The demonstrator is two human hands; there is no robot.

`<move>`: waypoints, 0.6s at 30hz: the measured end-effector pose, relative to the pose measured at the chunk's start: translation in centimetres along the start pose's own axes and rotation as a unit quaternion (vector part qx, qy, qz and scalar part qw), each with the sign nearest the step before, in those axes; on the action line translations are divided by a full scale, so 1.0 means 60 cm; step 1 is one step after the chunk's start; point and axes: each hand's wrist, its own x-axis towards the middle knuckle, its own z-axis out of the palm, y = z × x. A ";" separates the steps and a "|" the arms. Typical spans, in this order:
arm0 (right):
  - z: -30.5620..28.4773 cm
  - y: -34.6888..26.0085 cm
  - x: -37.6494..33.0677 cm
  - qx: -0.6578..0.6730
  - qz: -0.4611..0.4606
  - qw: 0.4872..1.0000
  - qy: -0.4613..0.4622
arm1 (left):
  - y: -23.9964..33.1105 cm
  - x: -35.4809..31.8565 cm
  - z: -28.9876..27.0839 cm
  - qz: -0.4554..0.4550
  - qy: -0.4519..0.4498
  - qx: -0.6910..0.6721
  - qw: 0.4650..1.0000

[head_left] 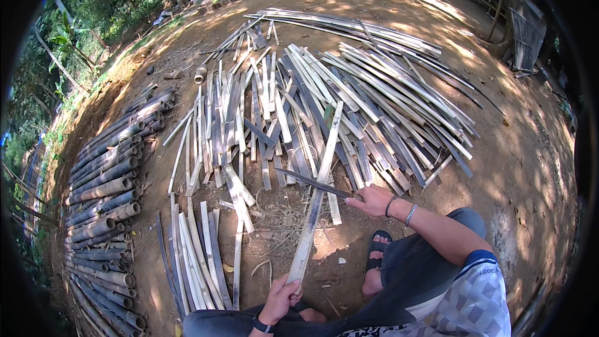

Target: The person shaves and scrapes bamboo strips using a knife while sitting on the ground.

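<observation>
Left hand [281,301]: grip closed around the near end of a long flat bamboo strip [306,237], down by the left knee. Right hand [372,201]: grip closed in a fist around the butt end of a long dark knife [312,181]. Handle itself mostly covered by the fingers.

Key geometry: strip's long axis runs away from the body, leaning a bit right toward its far end. Knife lies across it at a steep angle, tip pointing left and slightly away. They cross around mid-strip in view; can't tell for sure if the edge is touching. Right hand sits just right of that crossing; left hand is well back, at the near end. Strip is ahead of the left grip, left of the right one.

Far end of strip overlaps the big pile of strips [368,112] in view; can't tell if it rests on it. Thin shavings [277,224] on the ground [524,212] left of the strip. Smaller batch of strips [199,262] further left, roughly lengthwise to the person. Stack of round poles [100,190] beyond that, at far left. Sandalled right foot [378,247] just below the right hand in view.
</observation>
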 end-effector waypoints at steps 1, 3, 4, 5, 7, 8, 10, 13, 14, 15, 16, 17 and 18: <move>0.002 -0.009 -0.004 -0.013 -0.016 1.000 0.006 | 0.002 -0.002 0.002 0.001 0.011 0.005 1.000; 0.002 -0.034 -0.018 -0.026 -0.074 0.997 -0.007 | 0.014 -0.009 -0.006 0.007 0.031 0.021 0.999; 0.008 -0.038 -0.026 -0.029 -0.100 0.994 -0.019 | 0.012 -0.011 -0.006 0.008 0.020 0.019 1.000; 0.010 -0.026 -0.021 -0.002 -0.062 0.998 -0.012 | 0.010 -0.012 -0.006 0.010 0.008 0.017 1.000; -0.008 -0.001 0.001 0.051 0.014 0.999 0.002 | -0.001 -0.010 -0.004 0.008 -0.002 0.007 1.000; -0.023 -0.002 -0.001 -0.021 0.007 1.000 0.004 | -0.011 -0.002 -0.002 0.004 0.000 0.000 1.000; 0.010 -0.017 -0.014 0.000 -0.032 0.999 0.003 | -0.005 -0.006 -0.001 -0.007 0.013 0.012 1.000; 0.013 -0.013 -0.013 -0.010 -0.044 0.999 0.023 | 0.012 -0.012 -0.001 0.015 0.041 0.042 0.998; 0.015 -0.008 -0.013 -0.016 -0.040 0.999 0.031 | 0.012 -0.015 0.004 0.010 0.028 0.039 0.999; 0.015 -0.002 -0.011 -0.023 -0.036 0.998 0.039 | 0.009 -0.010 0.009 0.006 0.025 0.035 0.999; -0.012 0.009 0.002 0.014 -0.005 1.000 0.027 | 0.004 -0.001 0.016 0.003 0.022 0.029 0.999; -0.018 0.009 0.002 -0.042 -0.005 0.999 0.018 | 0.000 0.004 0.019 0.001 0.018 0.023 1.000; -0.003 -0.001 -0.006 -0.017 -0.016 1.000 0.014 | -0.007 -0.004 0.007 0.002 0.016 0.024 1.000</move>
